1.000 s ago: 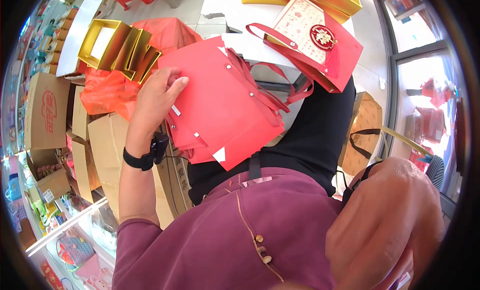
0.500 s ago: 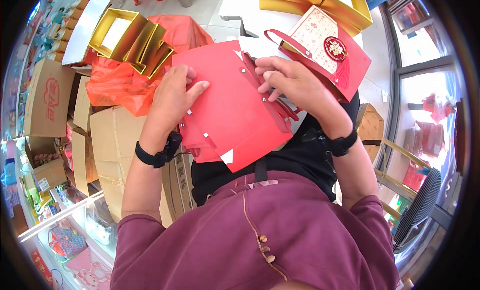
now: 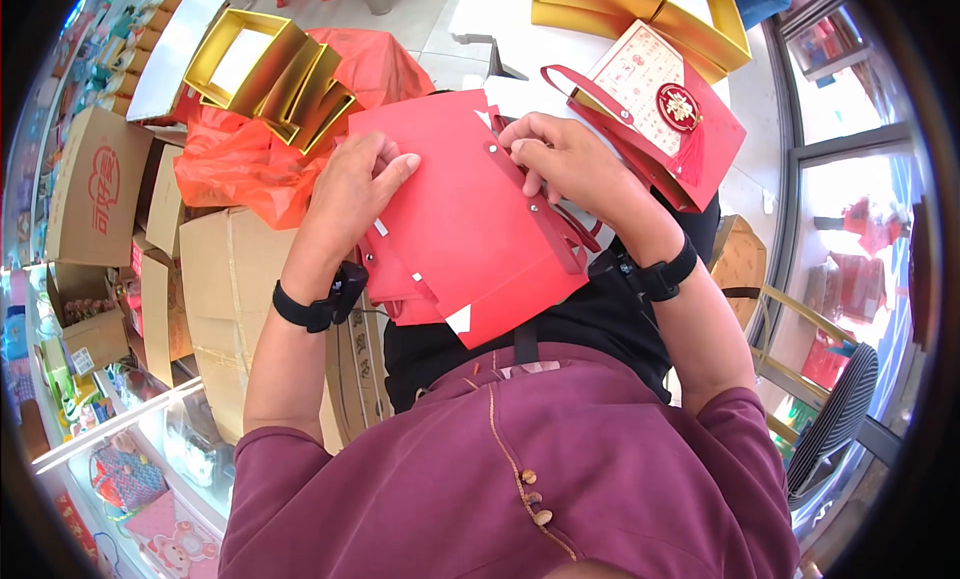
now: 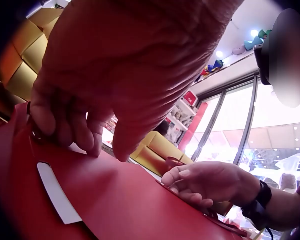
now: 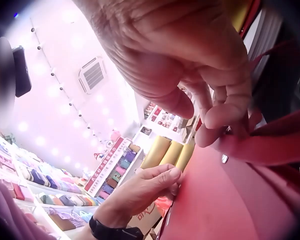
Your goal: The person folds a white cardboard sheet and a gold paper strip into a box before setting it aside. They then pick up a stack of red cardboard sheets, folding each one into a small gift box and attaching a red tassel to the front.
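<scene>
A stack of flat red gift bags (image 3: 450,209) with rivets, straps and white tabs lies on the person's lap. At the upper left edge, the left hand (image 3: 355,184) holds the top bag, its fingers bent and its thumb over the face. Across from it, the right hand (image 3: 570,159) has bent fingers at the riveted edge, pinching the red strap (image 5: 275,147) there. In the left wrist view, the left fingertips (image 4: 92,145) come down beside the bag's edge, near a white tab (image 4: 60,197).
An assembled red gift bag (image 3: 650,109) with a round emblem and tassel stands on the right. Gold boxes (image 3: 270,74) sit on orange plastic (image 3: 235,174) at left; more gold boxes (image 3: 700,24) are at the back. Cardboard boxes (image 3: 240,319) stand beside the person.
The right hand has come from close in front of the camera to the bags' right edge, its fingers drawing in there. The left hand has stayed on the left edge.
</scene>
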The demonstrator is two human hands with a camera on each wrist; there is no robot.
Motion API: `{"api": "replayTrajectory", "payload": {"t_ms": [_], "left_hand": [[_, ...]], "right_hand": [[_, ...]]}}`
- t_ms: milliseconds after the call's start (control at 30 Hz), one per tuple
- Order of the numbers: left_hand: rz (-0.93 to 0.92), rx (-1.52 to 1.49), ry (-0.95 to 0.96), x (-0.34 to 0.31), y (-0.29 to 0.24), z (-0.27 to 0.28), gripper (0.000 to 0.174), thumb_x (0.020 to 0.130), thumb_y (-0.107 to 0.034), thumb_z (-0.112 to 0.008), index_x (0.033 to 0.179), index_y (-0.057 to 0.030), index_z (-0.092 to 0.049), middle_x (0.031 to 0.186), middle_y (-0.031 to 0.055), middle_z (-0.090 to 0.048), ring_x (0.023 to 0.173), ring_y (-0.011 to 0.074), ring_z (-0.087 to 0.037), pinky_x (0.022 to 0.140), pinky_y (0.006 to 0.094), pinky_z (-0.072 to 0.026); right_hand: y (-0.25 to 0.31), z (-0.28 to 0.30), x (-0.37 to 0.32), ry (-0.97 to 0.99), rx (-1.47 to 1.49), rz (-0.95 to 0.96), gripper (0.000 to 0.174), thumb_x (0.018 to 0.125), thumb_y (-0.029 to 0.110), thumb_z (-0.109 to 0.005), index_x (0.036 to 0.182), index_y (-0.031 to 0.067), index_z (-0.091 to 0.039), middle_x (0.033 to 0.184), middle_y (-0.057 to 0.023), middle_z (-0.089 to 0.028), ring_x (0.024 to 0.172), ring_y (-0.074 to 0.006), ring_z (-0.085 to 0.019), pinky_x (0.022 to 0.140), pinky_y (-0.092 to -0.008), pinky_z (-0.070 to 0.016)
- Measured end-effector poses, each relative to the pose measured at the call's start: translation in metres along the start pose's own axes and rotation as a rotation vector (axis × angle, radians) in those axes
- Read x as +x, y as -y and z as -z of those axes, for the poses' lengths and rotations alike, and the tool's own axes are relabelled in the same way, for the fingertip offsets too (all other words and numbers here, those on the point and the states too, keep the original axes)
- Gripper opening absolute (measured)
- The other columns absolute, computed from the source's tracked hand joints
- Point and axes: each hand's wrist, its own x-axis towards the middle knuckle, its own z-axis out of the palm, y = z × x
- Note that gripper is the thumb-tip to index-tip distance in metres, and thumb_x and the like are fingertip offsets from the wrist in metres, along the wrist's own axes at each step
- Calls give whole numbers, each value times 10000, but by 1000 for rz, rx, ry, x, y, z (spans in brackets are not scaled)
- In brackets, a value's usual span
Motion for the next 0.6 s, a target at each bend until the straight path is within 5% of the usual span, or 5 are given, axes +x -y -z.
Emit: {"api": "replayTrajectory", "payload": {"t_ms": [300, 500, 600], "left_hand": [[147, -268, 121, -5, -10, 17, 291, 1012, -288, -744, 929, -45, -607, 878, -33, -586, 813, 79, -527, 745, 261, -460], [141, -497, 275, -4, -8, 17, 284, 1089, -338, -638, 1091, -60, -694, 951, -78, -621, 882, 28, -552, 803, 234, -476], [71, -502, 173, -1, -8, 21, 317, 1105, -353, -604, 1194, -66, -705, 976, -51, -653, 903, 35, -600, 810, 245, -512]], "right_hand": [[9, 6, -10, 34, 41, -17, 280, 991, 254, -588, 1013, 4, -711, 807, -26, -639, 658, -89, -600, 563, -270, -483], [-5, 4, -8, 101, -154, 116, 306, 993, 287, -656, 1000, -11, -727, 714, -28, -623, 650, -113, -580, 641, -309, -489], [-1, 6, -15, 94, -101, 89, 301, 1007, 278, -657, 1062, -8, -733, 832, -37, -686, 741, -114, -619, 706, -296, -508]]}}
